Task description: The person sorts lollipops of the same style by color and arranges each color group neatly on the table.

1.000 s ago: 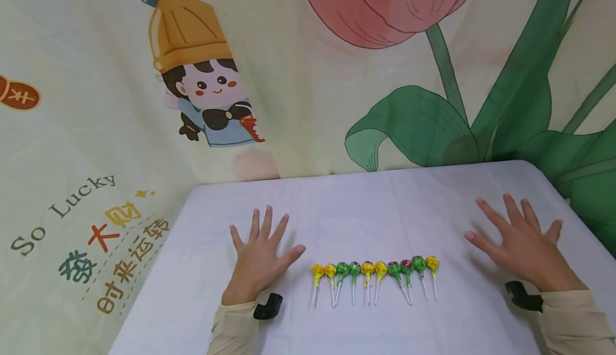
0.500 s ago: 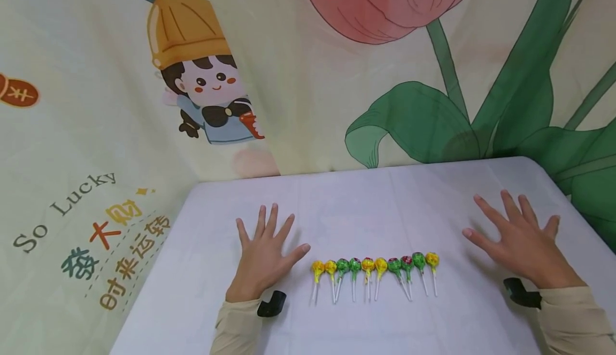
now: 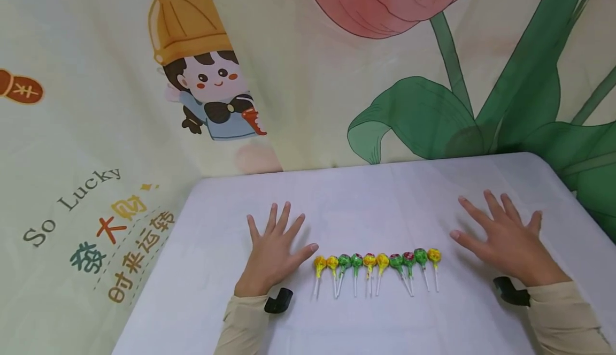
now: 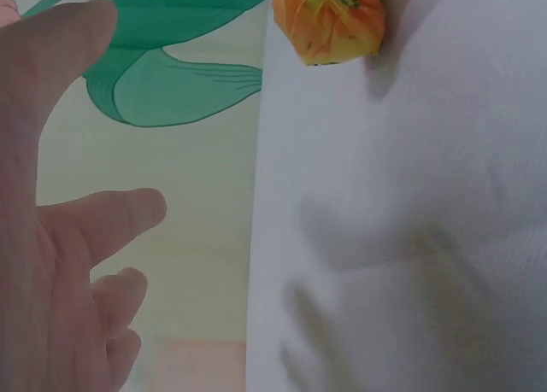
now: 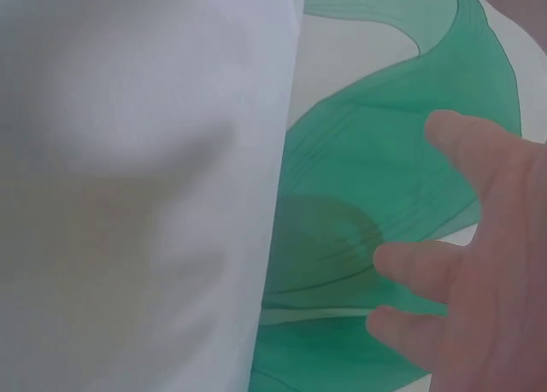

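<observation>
Both hands have drifted inward toward the row of lollipops (image 3: 382, 260). The left hand (image 3: 271, 259) has the row at its 3 o'clock, its thumb tip just beside the nearest yellow head; the right hand (image 3: 511, 249) has it near 9 o'clock, with a wider gap. The hands are well apart, fingers straight and spread. The lollipops lie on the white table (image 3: 337, 194), sticks toward 6 o'clock.

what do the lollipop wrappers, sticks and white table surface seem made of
Wrappers: probably thin plastic film, slightly glossy, with crinkled folds. Sticks: plastic or paper, white; finish too small to tell. Table surface: likely matte cloth, given faint creases.
</observation>
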`<state>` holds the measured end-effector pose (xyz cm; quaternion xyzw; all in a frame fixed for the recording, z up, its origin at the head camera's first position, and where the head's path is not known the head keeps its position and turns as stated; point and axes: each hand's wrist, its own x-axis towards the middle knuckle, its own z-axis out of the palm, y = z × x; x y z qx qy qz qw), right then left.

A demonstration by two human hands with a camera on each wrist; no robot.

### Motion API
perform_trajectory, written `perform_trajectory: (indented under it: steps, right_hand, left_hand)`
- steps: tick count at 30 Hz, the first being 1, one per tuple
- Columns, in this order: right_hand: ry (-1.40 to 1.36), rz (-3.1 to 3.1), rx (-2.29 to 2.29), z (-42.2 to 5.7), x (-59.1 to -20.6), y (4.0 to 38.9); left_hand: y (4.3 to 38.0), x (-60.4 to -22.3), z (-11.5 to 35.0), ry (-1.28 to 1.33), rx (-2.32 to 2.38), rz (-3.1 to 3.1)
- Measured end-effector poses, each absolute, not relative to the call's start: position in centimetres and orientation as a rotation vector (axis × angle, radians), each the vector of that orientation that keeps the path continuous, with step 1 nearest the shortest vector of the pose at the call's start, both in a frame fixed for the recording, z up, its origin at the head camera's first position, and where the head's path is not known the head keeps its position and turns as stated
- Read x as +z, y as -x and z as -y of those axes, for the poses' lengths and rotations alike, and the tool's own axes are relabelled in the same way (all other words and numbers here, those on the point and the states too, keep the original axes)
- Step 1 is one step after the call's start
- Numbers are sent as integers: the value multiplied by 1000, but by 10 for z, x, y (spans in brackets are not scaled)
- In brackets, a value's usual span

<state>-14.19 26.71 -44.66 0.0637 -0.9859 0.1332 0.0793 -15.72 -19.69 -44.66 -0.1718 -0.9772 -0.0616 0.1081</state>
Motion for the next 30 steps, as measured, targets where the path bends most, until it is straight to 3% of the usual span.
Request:
perform_trajectory:
  steps: [21,30]
  right_hand:
    - [-450,2894,430,-249,-450,137]
    - [-350,2973,702,-238,-448,135]
  left_hand:
    - [157,-455,185,614,-497,2904]
    - [154,-460,182,572,-732,2934]
